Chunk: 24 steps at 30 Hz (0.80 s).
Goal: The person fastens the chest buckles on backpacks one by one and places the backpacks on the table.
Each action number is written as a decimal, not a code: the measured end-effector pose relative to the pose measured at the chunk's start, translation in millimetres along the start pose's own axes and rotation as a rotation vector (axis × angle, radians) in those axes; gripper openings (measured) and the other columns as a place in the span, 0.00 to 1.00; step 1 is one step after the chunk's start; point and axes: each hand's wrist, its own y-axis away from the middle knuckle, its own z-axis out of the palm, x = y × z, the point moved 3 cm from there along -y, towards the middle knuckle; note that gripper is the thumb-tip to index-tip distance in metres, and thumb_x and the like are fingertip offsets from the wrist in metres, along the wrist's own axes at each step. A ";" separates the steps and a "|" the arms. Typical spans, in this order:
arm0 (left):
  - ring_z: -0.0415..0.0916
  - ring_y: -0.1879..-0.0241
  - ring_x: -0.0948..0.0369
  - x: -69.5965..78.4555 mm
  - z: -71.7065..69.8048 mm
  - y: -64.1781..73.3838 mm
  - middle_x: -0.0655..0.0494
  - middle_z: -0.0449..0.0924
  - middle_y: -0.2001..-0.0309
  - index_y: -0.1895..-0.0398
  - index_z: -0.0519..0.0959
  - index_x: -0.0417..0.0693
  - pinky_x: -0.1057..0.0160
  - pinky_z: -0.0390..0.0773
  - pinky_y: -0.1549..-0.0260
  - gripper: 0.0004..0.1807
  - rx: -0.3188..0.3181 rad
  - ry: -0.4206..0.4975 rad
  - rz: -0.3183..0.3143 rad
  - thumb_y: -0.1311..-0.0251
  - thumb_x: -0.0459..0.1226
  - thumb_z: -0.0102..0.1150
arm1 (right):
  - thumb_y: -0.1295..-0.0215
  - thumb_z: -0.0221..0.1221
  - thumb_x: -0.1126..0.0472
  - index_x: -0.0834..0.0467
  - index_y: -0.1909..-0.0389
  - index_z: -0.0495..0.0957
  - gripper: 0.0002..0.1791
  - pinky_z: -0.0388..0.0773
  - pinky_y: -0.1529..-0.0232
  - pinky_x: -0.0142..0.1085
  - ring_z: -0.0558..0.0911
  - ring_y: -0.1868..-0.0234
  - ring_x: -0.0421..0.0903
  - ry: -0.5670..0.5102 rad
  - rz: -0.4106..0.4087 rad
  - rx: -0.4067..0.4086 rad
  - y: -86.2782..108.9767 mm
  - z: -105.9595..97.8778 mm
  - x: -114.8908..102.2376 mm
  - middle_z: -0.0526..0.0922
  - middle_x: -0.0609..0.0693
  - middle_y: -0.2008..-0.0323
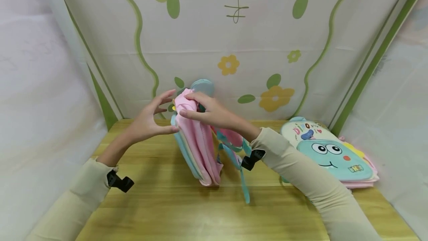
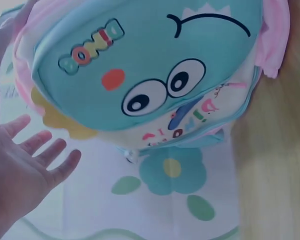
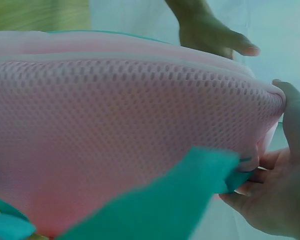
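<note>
on the wooden table point(image 1: 147, 203), left of centre and toward the far printed cloth point(image 1: 200, 40), a pink backpack point(image 1: 201, 146) stands on end, narrow side facing near, teal front panel point(image 2: 155, 55) turned left. left hand point(image 1: 145, 122): released, fingers spread and thumb apart, just beside the front. right hand point(image 1: 212, 112): thumb and fingers bent round the upper edge, grasping the backpack there; how firmly, cannot tell. a teal strap point(image 1: 245, 188) trails down on the right side.

handling, judged: probably light, though contents are hidden. side fabric is wrinkled, so soft and likely to fold under a pinch; front panel looks smooth and padded, somewhat stiffer. mesh back point(image 3: 115, 120) should give good friction. nothing fragile seen. best hold: upper edge in one hand, other palm flat against the front panel or beneath the base, to limit sagging. loose straps could snag. second backpack point(image 1: 334, 157) lies front up at right, well apart.
</note>
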 end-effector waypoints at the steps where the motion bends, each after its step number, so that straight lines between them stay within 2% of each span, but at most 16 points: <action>1: 0.59 0.25 0.47 1.8 0.6 -2.1 0.53 0.56 0.21 0.19 0.55 0.56 0.38 0.67 0.34 0.56 -0.012 -0.034 -0.001 0.49 0.39 0.79 | 0.28 0.58 0.42 0.51 0.23 0.62 0.37 0.70 0.30 0.50 0.66 0.27 0.46 -0.012 -0.006 -0.013 -0.3 1.0 1.4 0.64 0.49 0.24; 5: 0.60 0.27 0.53 4.4 5.3 -8.0 0.55 0.59 0.22 0.20 0.56 0.59 0.42 0.69 0.38 0.57 -0.047 -0.119 -0.001 0.53 0.45 0.81 | 0.24 0.52 0.40 0.51 0.19 0.52 0.40 0.56 0.21 0.50 0.51 0.18 0.44 -0.031 -0.028 -0.059 0.3 4.7 7.1 0.51 0.48 0.18; 9: 0.60 0.27 0.53 5.0 7.9 -10.9 0.54 0.59 0.22 0.20 0.57 0.58 0.40 0.67 0.36 0.57 -0.057 -0.127 0.005 0.52 0.44 0.81 | 0.26 0.48 0.33 0.51 0.17 0.42 0.47 0.46 0.19 0.49 0.41 0.17 0.41 -0.033 -0.061 -0.086 4.0 5.7 12.8 0.41 0.44 0.17; 13: 0.57 0.25 0.49 8.5 5.7 -10.4 0.48 0.57 0.23 0.20 0.57 0.50 0.35 0.64 0.32 0.56 -0.067 -0.143 0.003 0.52 0.43 0.79 | 0.29 0.47 0.28 0.47 0.17 0.33 0.53 0.44 0.19 0.50 0.37 0.18 0.37 -0.056 -0.076 -0.134 11.5 6.6 17.9 0.33 0.39 0.17; 17: 0.56 0.25 0.46 12.0 -0.1 -9.1 0.46 0.57 0.23 0.21 0.56 0.45 0.32 0.62 0.32 0.57 -0.094 -0.170 -0.023 0.52 0.43 0.79 | 0.30 0.51 0.30 0.39 0.19 0.26 0.53 0.44 0.19 0.49 0.35 0.18 0.35 -0.072 -0.072 -0.189 20.9 8.9 24.2 0.27 0.33 0.19; 20: 0.56 0.25 0.46 13.8 -5.8 -8.7 0.44 0.57 0.23 0.21 0.55 0.44 0.32 0.62 0.32 0.57 -0.128 -0.163 -0.044 0.52 0.42 0.79 | 0.29 0.53 0.32 0.33 0.20 0.26 0.52 0.46 0.19 0.49 0.36 0.18 0.35 -0.062 -0.049 -0.221 28.2 11.2 30.9 0.27 0.31 0.20; 24: 0.59 0.28 0.48 13.5 -13.9 -6.9 0.46 0.57 0.24 0.21 0.55 0.47 0.36 0.65 0.33 0.56 -0.174 -0.141 -0.099 0.51 0.42 0.79 | 0.29 0.56 0.35 0.34 0.20 0.27 0.52 0.47 0.20 0.52 0.38 0.18 0.39 -0.047 -0.056 -0.240 36.2 14.9 42.3 0.30 0.33 0.19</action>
